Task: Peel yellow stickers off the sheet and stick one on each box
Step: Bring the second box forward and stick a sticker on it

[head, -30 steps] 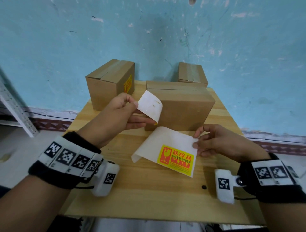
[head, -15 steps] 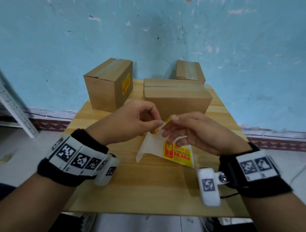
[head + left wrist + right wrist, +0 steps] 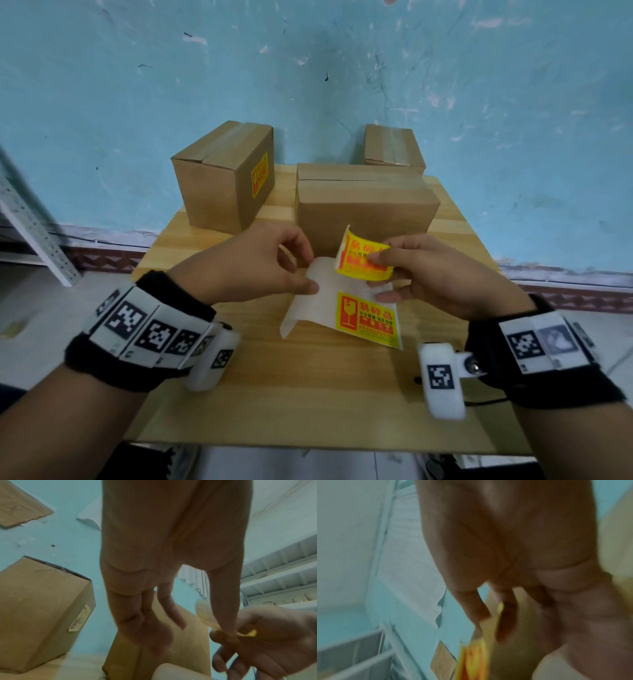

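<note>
My right hand point(image 3: 380, 263) pinches a yellow sticker point(image 3: 359, 258) that curls up half peeled from the white backing sheet point(image 3: 318, 301). My left hand point(image 3: 305, 281) pinches the sheet's upper left edge, above the wooden table point(image 3: 308, 394). A second yellow sticker point(image 3: 368, 320) stays flat on the sheet's lower part. Three brown boxes stand behind: the left box point(image 3: 219, 185) bears a yellow sticker point(image 3: 259, 174) on its side, the middle box point(image 3: 363, 202) shows a bare front, and the small back box point(image 3: 394, 145) shows no sticker. The right wrist view is blurred.
A blue wall rises right behind the table. A white metal shelf frame point(image 3: 30, 226) leans at the far left. The table's front half lies bare below my wrists.
My right hand came in from the sheet's right edge, took hold of the upper sticker and has peeled it up and rightward. My left hand moved down with the sheet.
</note>
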A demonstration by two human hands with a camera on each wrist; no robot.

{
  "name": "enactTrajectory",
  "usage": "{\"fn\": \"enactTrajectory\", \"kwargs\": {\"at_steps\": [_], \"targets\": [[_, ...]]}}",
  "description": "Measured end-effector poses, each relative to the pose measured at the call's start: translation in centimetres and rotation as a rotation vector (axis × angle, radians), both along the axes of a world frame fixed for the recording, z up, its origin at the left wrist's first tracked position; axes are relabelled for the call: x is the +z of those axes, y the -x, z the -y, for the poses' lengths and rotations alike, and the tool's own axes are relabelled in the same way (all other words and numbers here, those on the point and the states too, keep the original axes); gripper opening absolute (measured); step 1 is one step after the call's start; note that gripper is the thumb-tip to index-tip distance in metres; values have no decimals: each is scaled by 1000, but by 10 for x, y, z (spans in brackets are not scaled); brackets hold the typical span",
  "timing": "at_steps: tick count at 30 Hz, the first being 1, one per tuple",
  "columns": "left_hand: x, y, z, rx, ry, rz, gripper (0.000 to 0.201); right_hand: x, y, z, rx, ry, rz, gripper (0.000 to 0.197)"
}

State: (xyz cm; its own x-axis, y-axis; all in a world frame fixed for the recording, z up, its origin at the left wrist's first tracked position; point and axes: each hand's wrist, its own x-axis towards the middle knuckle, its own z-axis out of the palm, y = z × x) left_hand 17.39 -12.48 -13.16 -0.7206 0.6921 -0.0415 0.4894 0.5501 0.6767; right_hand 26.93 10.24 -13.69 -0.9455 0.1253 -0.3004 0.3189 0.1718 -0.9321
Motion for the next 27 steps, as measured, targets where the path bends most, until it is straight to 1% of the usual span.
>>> {"fn": "enactTrajectory", "kwargs": {"at_steps": [2, 5, 8, 10, 12, 16, 17, 18, 21, 24, 27], "targets": [[-1, 0, 0, -24, 64, 25, 33, -1, -2, 0, 75, 14, 114, 11], [1, -4, -1, -110, 117, 41, 35, -1, -3, -1, 97, -117, 167, 12], [2, -8, -1, -146, 152, 22, 34, 5, -5, -6, 50, -243, 180, 13], [3, -9, -1, -140, 159, -2, 34, 8, -6, -9, 41, -280, 176, 16], [4, -8, -1, -133, 177, -3, 37, 10, -8, -9, 40, -305, 142, 15], [3, -9, 0, -188, 326, 11, 50, 7, -7, -6, 28, -330, 78, 13], [3, -10, -1, -178, 308, 12, 50, 6, -6, -5, 30, -332, 54, 13], [3, -10, -2, -144, 244, 27, 49, 5, -5, -5, 34, -336, 25, 16], [5, -12, -10, 17, -31, 124, 47, 6, -3, -2, 83, -368, -69, 17], [7, -10, -16, 105, -166, 173, 37, 6, 0, 0, 120, -390, -126, 20], [9, -7, -17, 150, -350, 232, 28, 5, 0, -2, 122, -337, -165, 22]]}}
